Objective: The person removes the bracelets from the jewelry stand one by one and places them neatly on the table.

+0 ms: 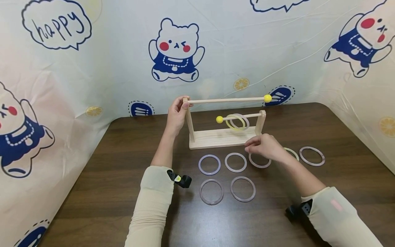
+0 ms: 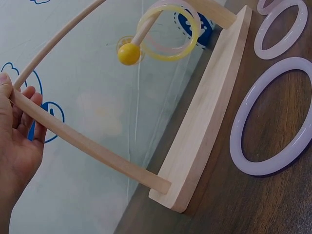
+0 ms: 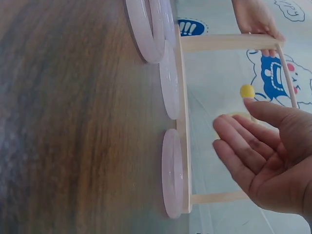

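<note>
A wooden rack [image 1: 223, 138] has two posts and two rods with yellow ball ends. My left hand [image 1: 176, 116] grips the top of its taller left post, thumb in front and fingers behind. On the lower rod [image 1: 254, 115] hang a yellow ring [image 1: 236, 129] and a pale pink ring [image 1: 247, 120]; the upper rod [image 1: 228, 100] is bare. My right hand [image 1: 266, 147] hovers at the base's front right corner, holding nothing, fingers loosely bent with the thumb apart. Below it in the head view lies a pink ring [image 1: 260, 167], its far side covered by the hand.
In the back row lie a blue-lilac ring [image 1: 200, 165], a whitish ring [image 1: 226, 163], a yellow-green ring [image 1: 294, 152] partly behind my right wrist, and a pinkish ring [image 1: 313, 165]. Two mauve rings [image 1: 211, 203] sit nearer. Printed cloth [image 1: 123, 68] surrounds the brown table [image 1: 102, 192].
</note>
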Motion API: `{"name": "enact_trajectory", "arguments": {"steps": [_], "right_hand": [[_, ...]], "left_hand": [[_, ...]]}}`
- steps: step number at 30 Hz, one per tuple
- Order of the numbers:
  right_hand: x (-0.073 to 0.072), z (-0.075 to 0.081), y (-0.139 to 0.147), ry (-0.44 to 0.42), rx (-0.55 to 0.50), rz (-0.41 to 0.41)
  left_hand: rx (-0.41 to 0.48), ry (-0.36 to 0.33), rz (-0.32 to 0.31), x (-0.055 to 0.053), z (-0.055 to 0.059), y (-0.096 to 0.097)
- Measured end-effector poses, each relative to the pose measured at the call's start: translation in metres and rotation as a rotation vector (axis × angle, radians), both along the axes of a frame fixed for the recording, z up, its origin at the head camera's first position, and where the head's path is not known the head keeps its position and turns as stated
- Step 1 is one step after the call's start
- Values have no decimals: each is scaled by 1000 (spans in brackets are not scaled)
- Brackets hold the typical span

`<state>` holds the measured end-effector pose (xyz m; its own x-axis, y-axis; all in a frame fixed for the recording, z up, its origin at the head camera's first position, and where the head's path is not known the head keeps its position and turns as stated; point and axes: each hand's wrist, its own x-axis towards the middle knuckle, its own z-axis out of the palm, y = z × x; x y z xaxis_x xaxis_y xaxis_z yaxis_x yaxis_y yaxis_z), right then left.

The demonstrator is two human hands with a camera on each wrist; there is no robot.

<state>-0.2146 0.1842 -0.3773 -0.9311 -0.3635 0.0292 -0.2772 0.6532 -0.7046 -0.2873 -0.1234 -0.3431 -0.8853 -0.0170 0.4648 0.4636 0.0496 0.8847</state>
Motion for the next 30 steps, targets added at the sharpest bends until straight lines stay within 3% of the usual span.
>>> {"name": "enact_trajectory", "arguments": {"steps": [8,30], "right_hand": [[-4,0,-6,115,-109,-115],[-21,-3,-11,177,-88,-178]], "left_hand": [[-1,15,3,-1,0,1],[-6,-7,-4,-1,0,-1]]}}
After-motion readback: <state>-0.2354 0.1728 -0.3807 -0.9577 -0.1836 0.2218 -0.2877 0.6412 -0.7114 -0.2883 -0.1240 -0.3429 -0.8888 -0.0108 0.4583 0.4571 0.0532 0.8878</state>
